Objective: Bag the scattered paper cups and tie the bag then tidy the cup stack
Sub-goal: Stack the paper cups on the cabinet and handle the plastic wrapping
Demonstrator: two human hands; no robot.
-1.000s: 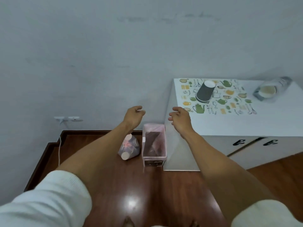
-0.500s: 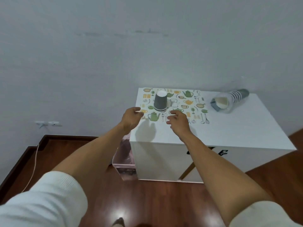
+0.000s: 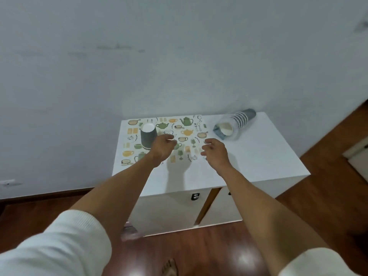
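Observation:
A dark grey upside-down paper cup stack (image 3: 148, 136) stands on the patterned mat (image 3: 185, 134) at the left of the white cabinet top (image 3: 258, 156). A second stack of grey cups (image 3: 236, 124) lies on its side in a clear plastic sleeve at the back right. My left hand (image 3: 162, 148) hovers over the mat just right of the upright stack, fingers loosely curled, holding nothing. My right hand (image 3: 214, 151) hovers over the mat's right edge, fingers loosely curled and empty. The bag of cups is not in view.
The white cabinet has two doors with dark handles (image 3: 195, 196). A corner of the pink bin (image 3: 129, 233) shows by the cabinet's lower left. Dark wooden floor (image 3: 199, 251) lies below, with my bare foot (image 3: 169, 267). A grey wall stands behind.
My view has swung right and up from the floor with the tied bag and pink bin to the cabinet top. Both hands have moved forward over the mat, still empty.

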